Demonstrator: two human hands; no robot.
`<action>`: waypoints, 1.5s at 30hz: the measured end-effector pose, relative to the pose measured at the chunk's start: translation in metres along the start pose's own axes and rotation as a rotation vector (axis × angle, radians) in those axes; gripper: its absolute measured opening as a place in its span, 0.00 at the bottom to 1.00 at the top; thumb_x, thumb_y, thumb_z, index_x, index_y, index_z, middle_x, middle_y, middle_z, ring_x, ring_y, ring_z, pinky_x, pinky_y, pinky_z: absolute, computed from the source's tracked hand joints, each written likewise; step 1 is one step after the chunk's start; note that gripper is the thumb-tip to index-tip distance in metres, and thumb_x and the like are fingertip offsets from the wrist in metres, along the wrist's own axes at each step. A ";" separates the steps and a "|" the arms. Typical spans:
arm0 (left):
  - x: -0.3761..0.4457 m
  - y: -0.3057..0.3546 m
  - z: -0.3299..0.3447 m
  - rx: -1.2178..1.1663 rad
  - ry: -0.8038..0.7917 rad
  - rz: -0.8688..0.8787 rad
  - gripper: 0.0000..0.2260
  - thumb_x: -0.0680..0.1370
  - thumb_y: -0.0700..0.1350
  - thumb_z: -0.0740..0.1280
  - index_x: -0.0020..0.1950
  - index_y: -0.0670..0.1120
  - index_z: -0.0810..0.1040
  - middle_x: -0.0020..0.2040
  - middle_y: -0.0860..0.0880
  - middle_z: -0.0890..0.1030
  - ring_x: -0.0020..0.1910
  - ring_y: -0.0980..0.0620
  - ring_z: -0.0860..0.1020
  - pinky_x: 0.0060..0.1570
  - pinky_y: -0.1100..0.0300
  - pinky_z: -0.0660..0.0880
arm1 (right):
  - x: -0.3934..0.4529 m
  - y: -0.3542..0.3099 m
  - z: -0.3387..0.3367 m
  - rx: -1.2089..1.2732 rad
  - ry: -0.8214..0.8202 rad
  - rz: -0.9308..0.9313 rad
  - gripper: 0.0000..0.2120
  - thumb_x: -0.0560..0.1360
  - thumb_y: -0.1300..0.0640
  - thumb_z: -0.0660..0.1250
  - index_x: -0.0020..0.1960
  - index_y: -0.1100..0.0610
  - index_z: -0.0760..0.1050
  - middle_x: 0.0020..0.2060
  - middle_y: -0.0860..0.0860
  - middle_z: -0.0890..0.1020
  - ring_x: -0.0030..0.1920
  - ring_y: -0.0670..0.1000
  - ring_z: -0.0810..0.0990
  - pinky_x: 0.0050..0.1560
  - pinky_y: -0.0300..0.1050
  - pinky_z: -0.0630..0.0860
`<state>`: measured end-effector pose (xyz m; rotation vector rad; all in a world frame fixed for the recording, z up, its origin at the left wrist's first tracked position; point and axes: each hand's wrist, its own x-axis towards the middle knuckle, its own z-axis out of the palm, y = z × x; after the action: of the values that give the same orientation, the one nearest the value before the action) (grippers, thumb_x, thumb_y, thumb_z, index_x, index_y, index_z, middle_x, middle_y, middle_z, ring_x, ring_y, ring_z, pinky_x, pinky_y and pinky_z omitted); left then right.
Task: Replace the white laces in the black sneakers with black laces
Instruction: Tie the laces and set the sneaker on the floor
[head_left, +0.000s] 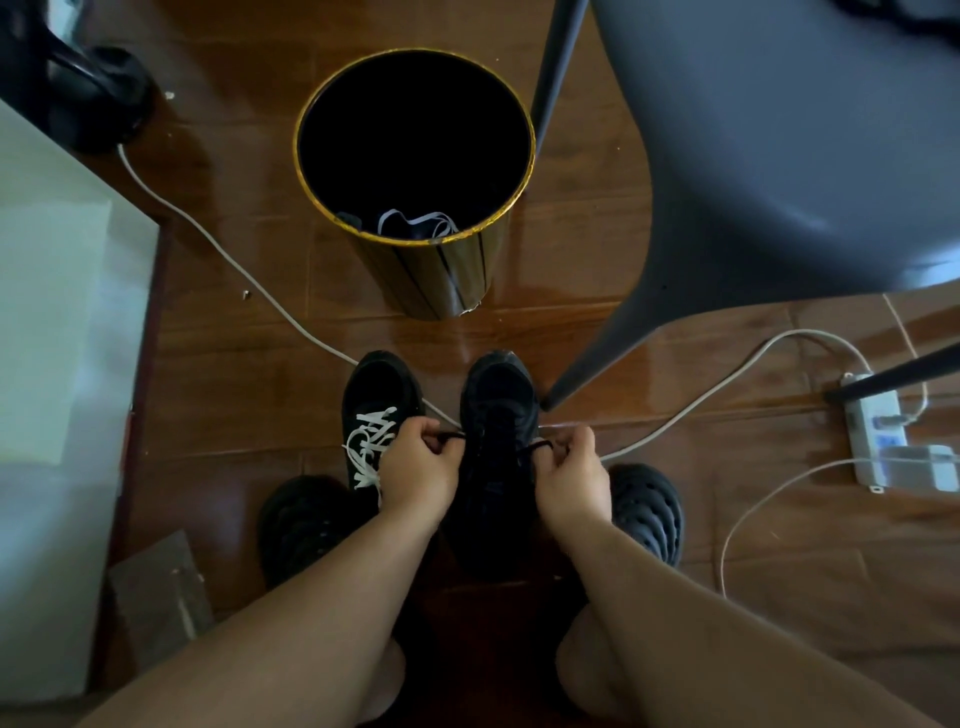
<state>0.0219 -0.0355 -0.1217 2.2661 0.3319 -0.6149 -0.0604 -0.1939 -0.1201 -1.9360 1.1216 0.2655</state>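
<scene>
On the glossy brown wooden floor (270, 374) stand two black sneakers: the right-hand sneaker (498, 415) and the white-laced left one (376, 410). The left hand (418, 467) and right hand (571, 478) each pinch the thin black lace (540, 446) at the right-hand sneaker.

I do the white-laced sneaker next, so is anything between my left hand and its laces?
Nothing visible. The left hand pinches the black lace right beside the left sneaker, and its white laces lie bare on top, just left of the knuckles.
</scene>
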 end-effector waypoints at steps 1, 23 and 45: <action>0.000 0.002 0.000 0.029 -0.045 -0.005 0.06 0.81 0.53 0.73 0.53 0.54 0.77 0.43 0.58 0.80 0.41 0.57 0.78 0.36 0.60 0.71 | 0.000 -0.002 0.003 0.105 -0.043 0.093 0.04 0.81 0.47 0.65 0.52 0.46 0.71 0.46 0.49 0.82 0.45 0.54 0.81 0.48 0.55 0.79; -0.016 0.003 -0.015 0.180 -0.282 0.169 0.07 0.82 0.48 0.72 0.58 0.58 0.85 0.48 0.64 0.81 0.47 0.63 0.77 0.46 0.66 0.72 | -0.019 -0.003 -0.006 0.324 -0.230 0.139 0.08 0.81 0.60 0.70 0.48 0.47 0.83 0.45 0.49 0.86 0.48 0.52 0.85 0.44 0.45 0.81; -0.035 0.005 0.024 -0.015 0.037 -0.181 0.08 0.82 0.54 0.70 0.52 0.51 0.76 0.44 0.51 0.81 0.39 0.54 0.77 0.40 0.54 0.73 | -0.023 -0.007 0.004 0.203 -0.045 0.116 0.03 0.80 0.52 0.69 0.49 0.49 0.74 0.45 0.49 0.83 0.49 0.57 0.83 0.53 0.57 0.81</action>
<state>-0.0136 -0.0578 -0.1148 2.2512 0.5624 -0.6615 -0.0676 -0.1755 -0.1059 -1.6830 1.1855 0.2466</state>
